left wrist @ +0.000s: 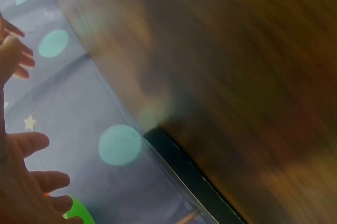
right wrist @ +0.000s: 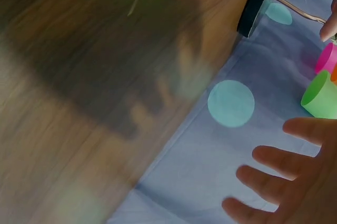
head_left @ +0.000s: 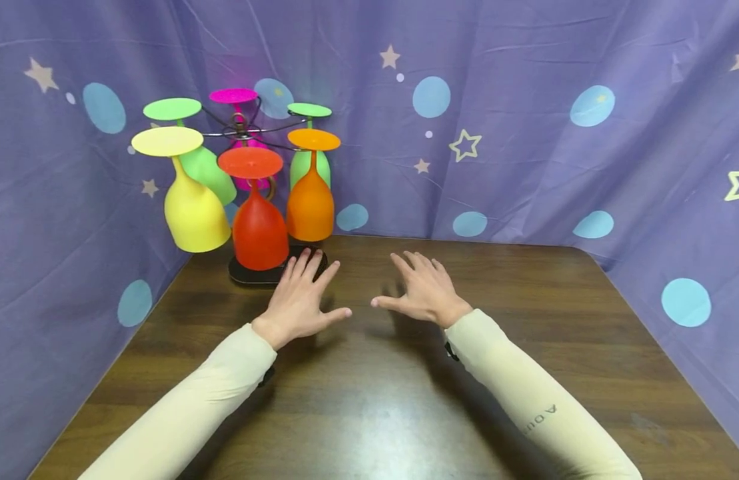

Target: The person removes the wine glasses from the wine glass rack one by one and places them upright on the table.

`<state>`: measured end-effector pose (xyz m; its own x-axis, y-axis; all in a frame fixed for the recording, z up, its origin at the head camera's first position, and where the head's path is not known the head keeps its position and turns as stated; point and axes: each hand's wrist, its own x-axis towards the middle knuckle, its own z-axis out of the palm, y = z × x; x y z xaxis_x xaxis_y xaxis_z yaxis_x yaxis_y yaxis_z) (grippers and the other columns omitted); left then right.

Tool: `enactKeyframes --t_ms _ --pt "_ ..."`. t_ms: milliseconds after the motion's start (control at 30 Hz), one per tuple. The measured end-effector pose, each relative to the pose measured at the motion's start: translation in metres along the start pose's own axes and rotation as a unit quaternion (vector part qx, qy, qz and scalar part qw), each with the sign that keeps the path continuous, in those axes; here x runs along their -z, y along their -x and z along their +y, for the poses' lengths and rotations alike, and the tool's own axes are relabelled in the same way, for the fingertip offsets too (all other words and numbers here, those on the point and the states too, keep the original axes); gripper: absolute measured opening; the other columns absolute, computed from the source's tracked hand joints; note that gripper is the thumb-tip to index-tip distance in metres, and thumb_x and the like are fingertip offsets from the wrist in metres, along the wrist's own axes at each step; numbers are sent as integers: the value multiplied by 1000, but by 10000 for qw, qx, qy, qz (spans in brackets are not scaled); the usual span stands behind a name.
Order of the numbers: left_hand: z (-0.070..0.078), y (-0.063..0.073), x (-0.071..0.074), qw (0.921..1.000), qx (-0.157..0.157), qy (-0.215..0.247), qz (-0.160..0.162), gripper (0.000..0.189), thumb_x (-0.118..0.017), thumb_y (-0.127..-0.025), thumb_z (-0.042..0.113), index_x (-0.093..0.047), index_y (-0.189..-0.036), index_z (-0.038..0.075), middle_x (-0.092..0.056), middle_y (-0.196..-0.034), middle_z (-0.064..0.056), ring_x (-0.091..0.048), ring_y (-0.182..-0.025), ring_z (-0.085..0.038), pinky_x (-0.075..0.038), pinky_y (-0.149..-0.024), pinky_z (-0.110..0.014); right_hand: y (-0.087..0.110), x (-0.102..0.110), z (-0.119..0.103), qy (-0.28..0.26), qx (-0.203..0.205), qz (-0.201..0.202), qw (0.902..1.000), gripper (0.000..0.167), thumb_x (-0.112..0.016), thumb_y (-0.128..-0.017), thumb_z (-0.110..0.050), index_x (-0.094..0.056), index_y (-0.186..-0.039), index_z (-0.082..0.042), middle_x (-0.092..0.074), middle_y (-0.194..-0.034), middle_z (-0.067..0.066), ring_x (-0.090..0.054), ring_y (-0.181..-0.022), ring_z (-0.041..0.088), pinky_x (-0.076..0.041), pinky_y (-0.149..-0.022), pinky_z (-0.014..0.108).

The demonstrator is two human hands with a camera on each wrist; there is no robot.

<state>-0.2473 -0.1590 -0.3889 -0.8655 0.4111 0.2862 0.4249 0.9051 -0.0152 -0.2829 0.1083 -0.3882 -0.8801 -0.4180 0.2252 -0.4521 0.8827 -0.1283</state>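
Both hands hover over the brown table with fingers spread, holding nothing. In the head view my left hand [head_left: 297, 300] is nearest to a wire rack [head_left: 242, 133] on a black base [head_left: 255, 275]. Upside down on the rack hang a yellow goblet [head_left: 195, 213], a red goblet [head_left: 260, 230], an orange goblet [head_left: 311, 207], two green goblets, one a left green goblet [head_left: 208, 175], and a pink goblet [head_left: 234, 97] partly hidden behind. My right hand [head_left: 426, 290] is to the right, apart from the rack. The right wrist view shows its fingers [right wrist: 271, 182] straight.
The wooden table [head_left: 525, 320] spreads to the right of and in front of the hands. A purple curtain [head_left: 513, 153] with stars and blue dots stands along its back and sides. The rack is at the table's back left.
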Motion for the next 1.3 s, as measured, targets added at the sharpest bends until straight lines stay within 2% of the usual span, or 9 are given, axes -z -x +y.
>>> enactKeyframes --t_ms 200,367,500,700,900,1033,1167,1233,1300 --pt "-18 5 4 9996 202 136 128 84 -62 -78 66 -45 -143 16 -34 -148 -20 -24 -138 -40 -17 -110 -59 -14 -5 -8 -173 61 1 9998 96 -46 -75 -82 -47 -140 -11 -48 -138 12 -50 -120 31 -43 -95 51" --pt "-34 10 6 9991 355 229 43 75 -67 -80 56 -48 -140 13 -37 -147 -21 -28 -137 -38 -21 -108 -60 -25 -10 -16 -289 -69 -201 9994 77 -53 -83 -67 -52 -135 -10 -53 -131 11 -56 -111 30 -48 -89 47" --pt "-51 17 4 9991 343 242 70 68 -69 -82 48 -53 -134 8 -46 -139 -21 -39 -129 -40 -28 -103 -61 -36 -14 -26 -605 -215 -434 9970 72 -56 -85 -62 -53 -134 -9 -53 -131 10 -56 -112 29 -47 -90 47" --pt "-78 21 6 9976 349 446 408 55 -74 -80 35 -58 -120 2 -57 -113 -20 -54 -104 -43 -41 -90 -58 -58 -22 -39 -1471 -349 -645 9864 68 -58 -87 -56 -54 -132 -4 -58 -126 10 -54 -115 27 -45 -95 42" --pt "-97 20 9 9861 840 1354 480 42 -75 -80 26 -55 -111 5 -61 -109 -18 -58 -98 -43 -45 -81 -60 -76 -35 -49 -2212 -508 -676 9716 60 -63 -88 -47 -57 -127 -2 -61 -122 12 -56 -112 26 -45 -95 39" --pt "-114 19 8 9836 988 1431 475 37 -73 -81 22 -55 -110 8 -63 -99 -17 -62 -88 -39 -49 -70 -57 -86 -45 -56 -2518 -693 -590 9635 55 -64 -88 -45 -61 -122 -3 -63 -117 10 -58 -108 25 -47 -92 37" --pt "-132 17 5 9867 1036 1198 363 27 -71 -83 22 -61 -104 9 -65 -88 -15 -63 -80 -39 -50 -67 -56 -91 -52 -62 -3077 -1099 -523 9437 51 -66 -87 -42 -62 -120 -3 -65 -112 10 -60 -101 24 -48 -89 37" --pt "-141 17 2 9866 1150 1141 210 26 -70 -85 24 -62 -103 7 -66 -87 -17 -63 -81 -42 -50 -69 -57 -93 -54 -66 -3478 -1353 -546 9261 50 -67 -87 -40 -61 -120 -3 -65 -109 10 -64 -93 23 -50 -86 36" --pt "-149 18 0 9834 1383 1170 -42 31 -67 -87 26 -61 -108 5 -65 -91 -21 -62 -86 -45 -49 -73 -59 -96 -58 -69 -3995 -1582 -588 9011 50 -68 -87 -36 -59 -122 -1 -65 -105 13 -66 -85 24 -52 -81 36"
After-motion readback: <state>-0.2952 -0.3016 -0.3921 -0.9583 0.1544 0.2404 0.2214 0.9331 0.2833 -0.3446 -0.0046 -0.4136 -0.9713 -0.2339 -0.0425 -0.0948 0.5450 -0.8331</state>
